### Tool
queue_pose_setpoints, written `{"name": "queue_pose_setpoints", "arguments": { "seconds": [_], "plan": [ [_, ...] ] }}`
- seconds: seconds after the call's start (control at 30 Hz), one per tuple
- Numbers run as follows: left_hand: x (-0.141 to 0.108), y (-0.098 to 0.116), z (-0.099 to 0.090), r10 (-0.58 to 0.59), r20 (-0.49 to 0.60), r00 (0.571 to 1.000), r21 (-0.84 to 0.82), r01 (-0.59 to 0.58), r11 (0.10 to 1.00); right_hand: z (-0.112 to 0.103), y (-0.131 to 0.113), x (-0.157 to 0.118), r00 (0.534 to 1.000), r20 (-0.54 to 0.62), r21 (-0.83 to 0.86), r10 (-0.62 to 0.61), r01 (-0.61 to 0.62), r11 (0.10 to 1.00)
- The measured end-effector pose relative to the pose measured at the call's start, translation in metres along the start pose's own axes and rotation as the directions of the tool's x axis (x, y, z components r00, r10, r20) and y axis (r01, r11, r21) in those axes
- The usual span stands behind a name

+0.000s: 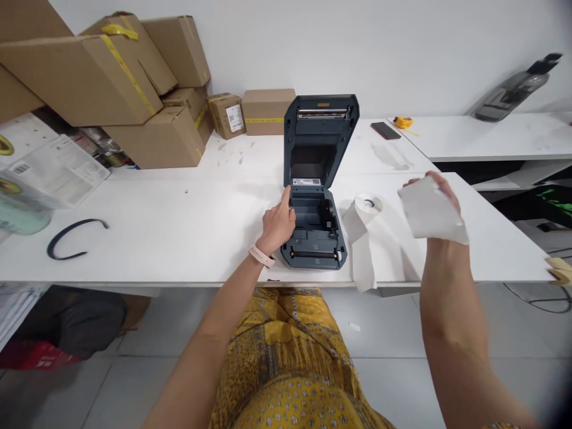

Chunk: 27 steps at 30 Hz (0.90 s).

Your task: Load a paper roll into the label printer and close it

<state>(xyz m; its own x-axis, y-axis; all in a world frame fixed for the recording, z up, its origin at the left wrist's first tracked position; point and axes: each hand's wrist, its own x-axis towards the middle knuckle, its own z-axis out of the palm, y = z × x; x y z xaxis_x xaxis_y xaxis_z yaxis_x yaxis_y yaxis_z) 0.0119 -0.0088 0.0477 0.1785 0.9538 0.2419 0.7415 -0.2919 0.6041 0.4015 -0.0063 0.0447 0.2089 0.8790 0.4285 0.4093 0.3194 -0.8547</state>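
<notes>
A dark blue-grey label printer [308, 241] stands on the white table with its lid [322, 128] raised. Its inner bay looks bare of any roll. My left hand [277, 225] grips the printer's left side wall, index finger stretched toward the hinge and another fingertip curled over the inner edge. On the right, my right hand [448, 193] is raised above the table, closed on a piece of white paper [429, 208] that hides most of its fingers. Between them lies a white paper roll [369, 205], its loose strip trailing over the table's front edge.
Cardboard boxes [89, 77] are stacked at the back left. A black band [75, 229] lies at the left. Farther right are a phone [385, 130], a yellow tape measure [403, 122] and a dark pump bottle [512, 92]. The white table [201, 226] has its front edge before me.
</notes>
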Motion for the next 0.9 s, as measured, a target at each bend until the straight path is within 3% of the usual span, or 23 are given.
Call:
{"name": "queue_pose_setpoints", "arguments": {
  "seconds": [0.1,0.3,0.47,0.6,0.73,0.9],
  "plan": [
    [-0.001,0.004,-0.004,0.034,0.012,0.999,0.039,-0.035,0.999,-0.008,0.03,-0.022,0.98,0.029,0.15,0.197,-0.199,0.968],
    [-0.002,0.008,-0.007,0.006,0.013,1.0,0.038,-0.006,0.999,-0.001,0.044,-0.031,0.919,0.188,0.094,0.346,-0.368,0.925],
    [-0.002,0.008,-0.005,-0.014,-0.011,1.0,0.008,0.014,1.0,0.015,0.036,-0.016,0.891,0.256,0.061,0.375,-0.403,0.913],
    [-0.003,0.009,-0.006,-0.006,-0.006,1.0,-0.003,0.006,1.0,0.035,0.037,-0.003,0.879,0.332,0.128,0.343,-0.402,0.907],
    [-0.004,0.012,-0.008,-0.024,0.014,1.0,0.069,0.023,0.997,0.052,0.043,0.016,0.89,0.352,0.217,0.29,-0.378,0.9],
    [-0.006,0.019,-0.011,-0.06,0.045,0.997,0.14,0.053,0.989,0.068,0.05,0.045,0.859,0.436,0.189,0.267,-0.378,0.906]
  ]
}}
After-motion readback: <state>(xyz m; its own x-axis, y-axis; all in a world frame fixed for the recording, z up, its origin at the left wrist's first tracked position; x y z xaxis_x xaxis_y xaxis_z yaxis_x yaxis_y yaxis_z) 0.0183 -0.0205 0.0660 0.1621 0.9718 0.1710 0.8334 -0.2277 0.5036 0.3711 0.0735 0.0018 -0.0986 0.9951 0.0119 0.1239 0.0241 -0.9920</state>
